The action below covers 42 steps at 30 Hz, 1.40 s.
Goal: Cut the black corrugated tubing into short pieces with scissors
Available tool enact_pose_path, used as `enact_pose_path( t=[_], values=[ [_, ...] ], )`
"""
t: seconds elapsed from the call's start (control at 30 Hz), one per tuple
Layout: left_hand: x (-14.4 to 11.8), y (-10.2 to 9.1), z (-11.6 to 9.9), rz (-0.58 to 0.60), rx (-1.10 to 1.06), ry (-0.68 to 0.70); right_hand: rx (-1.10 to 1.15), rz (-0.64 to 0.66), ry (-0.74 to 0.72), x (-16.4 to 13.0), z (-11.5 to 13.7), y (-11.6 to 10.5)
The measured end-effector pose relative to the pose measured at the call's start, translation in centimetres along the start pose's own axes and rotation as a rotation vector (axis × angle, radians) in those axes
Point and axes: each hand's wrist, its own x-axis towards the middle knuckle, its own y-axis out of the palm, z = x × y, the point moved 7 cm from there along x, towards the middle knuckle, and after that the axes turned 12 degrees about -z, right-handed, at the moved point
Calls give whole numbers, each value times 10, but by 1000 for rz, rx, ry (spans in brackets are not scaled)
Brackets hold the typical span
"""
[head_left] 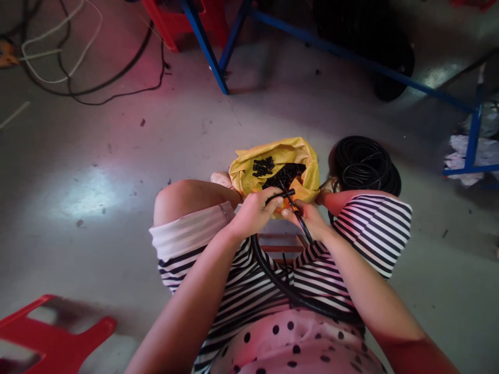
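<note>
My left hand [257, 209] is closed round a black corrugated tube [268, 270], its end poking out past the fingers. From that hand the tube loops down over my lap and passes under my right forearm. In my right hand [307, 217] is a pair of dark scissors [303, 226], the blades crossing the tube near its end. Whether the blades touch the tube I cannot tell. Just beyond both hands, between my feet, stands a yellow bag [307, 150] with its mouth wide. Many short black tube pieces [263, 167] lie inside it.
A coil of black tube [366, 165] lies on the floor by my right foot. Ahead is a blue metal frame [312, 39], with a red stool [167, 21] behind it. Another red stool [58, 332] is at lower left. Cables [117, 78] trail across the floor at upper left.
</note>
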Motion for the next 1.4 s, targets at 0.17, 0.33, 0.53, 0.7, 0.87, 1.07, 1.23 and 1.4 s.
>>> enact_pose_path(
  t=[0.17,0.33,0.53,0.7,0.87,1.07,1.23,1.4],
  values=[
    [-1,1,0,-24,-74,-54,-52,-68,-7,1,-2,-2],
    [-3,2,2,-34,-173,-137,-98,-149,-41,2,-3,-5],
    [-4,3,3,-16,-243,-175,-134,-180,-69,2,-2,-7],
    [-5,5,1,4,-231,-166,-108,-156,-58,3,-3,-7],
    [-6,10,-3,70,-125,-112,-1,-16,-44,3,-1,-2],
    [-5,8,-3,72,-131,-103,-129,-68,-22,5,-4,-7],
    [-5,7,1,49,-208,-156,-143,-129,-55,9,-8,-8],
    [-7,9,6,29,-266,-241,-176,-132,-48,13,-12,-8]
  ],
)
